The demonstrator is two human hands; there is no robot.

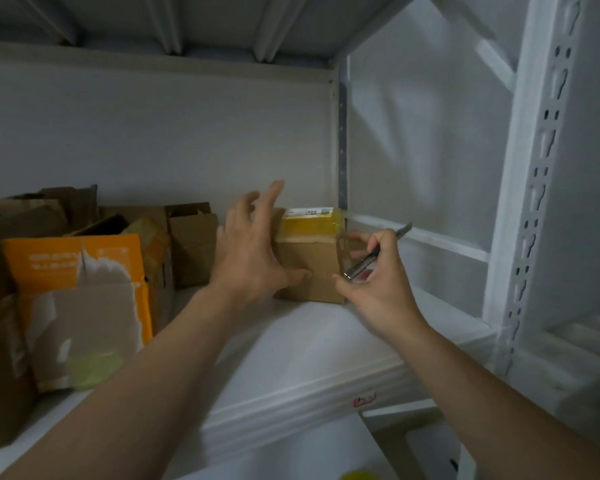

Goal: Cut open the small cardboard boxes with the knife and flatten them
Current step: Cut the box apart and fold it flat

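Head view: small cardboard box (309, 268) stood on the white shelf (326, 341) near the back right corner, with yellow tape and a label on top. Left hand (253, 251) was at its left side, fingers (271, 195) spread, thumb touching the front face. Right hand (378, 282) was just right of the box, pinching the knife (378, 251), which slanted up-right. Torn orange box (77, 271) and brown boxes (191, 244) sat to the left.

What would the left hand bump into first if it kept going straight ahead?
Probably the small taped box: the left hand reaches open toward its left side, and the thumb seems to be at its front. Depth is hard to judge.
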